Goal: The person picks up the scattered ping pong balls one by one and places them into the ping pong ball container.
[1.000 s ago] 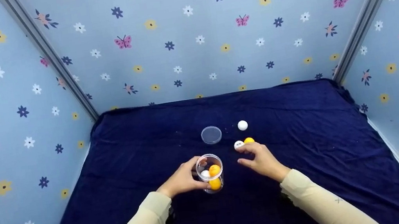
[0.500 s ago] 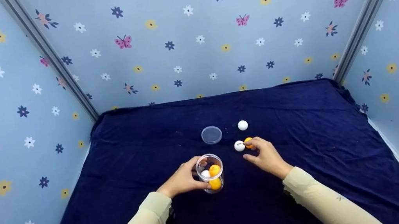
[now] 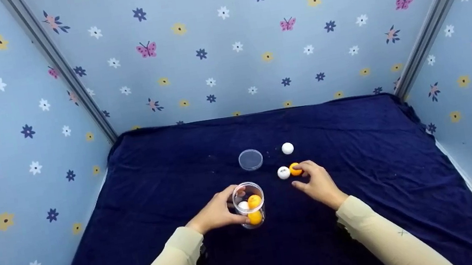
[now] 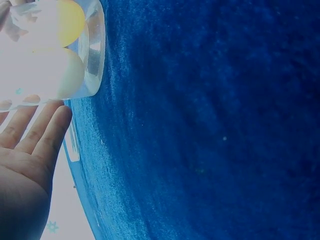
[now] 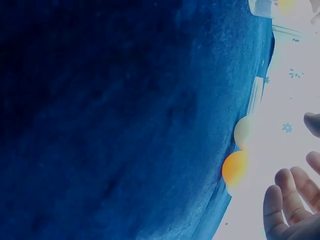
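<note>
My left hand grips a clear plastic jar from its left side, thumb across the front. Inside the uncovered jar are orange ping-pong balls and a white one; the left wrist view shows its base close over the cloth. My right hand has thumb and fingers spread apart, fingertips overlapping an orange ping-pong ball in the head view. In the right wrist view, a gap shows between those fingers and the ball. Beside it on the left lies a white ping-pong ball with printing.
A clear round lid lies flat behind the jar. Another white ping-pong ball rests farther back, to the lid's right. Dark blue cloth covers the table, with flowered walls on three sides.
My right hand has shifted slightly right, from over the printed white ball to the orange one, uncovering the white ball. The left hand and jar have stayed in place.
</note>
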Demonstrator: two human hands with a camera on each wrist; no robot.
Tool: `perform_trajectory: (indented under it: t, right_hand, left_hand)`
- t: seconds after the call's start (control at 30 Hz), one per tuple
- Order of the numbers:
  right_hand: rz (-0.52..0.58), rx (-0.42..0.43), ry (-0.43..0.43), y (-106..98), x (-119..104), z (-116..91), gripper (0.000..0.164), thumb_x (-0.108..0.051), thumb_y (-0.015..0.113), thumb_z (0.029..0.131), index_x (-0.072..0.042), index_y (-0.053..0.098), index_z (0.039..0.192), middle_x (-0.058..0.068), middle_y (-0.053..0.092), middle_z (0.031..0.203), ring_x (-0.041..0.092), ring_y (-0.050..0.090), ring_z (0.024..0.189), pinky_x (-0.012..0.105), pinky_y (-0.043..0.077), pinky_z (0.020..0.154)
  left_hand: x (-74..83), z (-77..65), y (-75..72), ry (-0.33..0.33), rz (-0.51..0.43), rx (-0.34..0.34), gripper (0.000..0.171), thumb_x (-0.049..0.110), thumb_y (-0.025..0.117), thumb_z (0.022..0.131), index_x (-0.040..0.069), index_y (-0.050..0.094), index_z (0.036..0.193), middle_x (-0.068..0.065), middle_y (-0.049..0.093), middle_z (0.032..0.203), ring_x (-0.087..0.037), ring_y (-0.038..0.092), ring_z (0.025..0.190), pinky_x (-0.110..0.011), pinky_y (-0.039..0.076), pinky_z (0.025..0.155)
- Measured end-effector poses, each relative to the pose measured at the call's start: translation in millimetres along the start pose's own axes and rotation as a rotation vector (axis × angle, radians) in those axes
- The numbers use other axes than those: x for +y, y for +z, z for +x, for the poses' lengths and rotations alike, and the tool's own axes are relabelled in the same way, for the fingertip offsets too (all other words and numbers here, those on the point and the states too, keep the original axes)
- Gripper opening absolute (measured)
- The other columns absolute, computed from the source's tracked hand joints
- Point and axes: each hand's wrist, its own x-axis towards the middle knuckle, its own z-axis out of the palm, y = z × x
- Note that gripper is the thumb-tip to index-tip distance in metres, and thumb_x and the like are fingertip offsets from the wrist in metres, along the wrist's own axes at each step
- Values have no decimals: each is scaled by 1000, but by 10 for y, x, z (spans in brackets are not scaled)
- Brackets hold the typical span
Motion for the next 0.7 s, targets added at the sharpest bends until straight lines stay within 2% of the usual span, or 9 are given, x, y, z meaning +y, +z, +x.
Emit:
perform_trajectory:
  t: [0.37,0.7]
  right_hand:
    - [-18,-18,69,-18,65,40,47,2,91,81,6,74,125,22,73,121,41,73,92,54,62,87]
    - [-43,-40,108,-17,135,69,49,2,90,82,6,73,128,23,73,123,40,73,92,52,62,86]
  left_hand:
    - [-13,10,1,31,-1,-4,82,15,98,77,-4,57,146,-29,68,140,-42,69,129,-45,63,105]
    - [1,7,1,13,-12,-2,83,13,99,76,-3,57,146,-27,68,141,-40,68,131,-50,62,106]
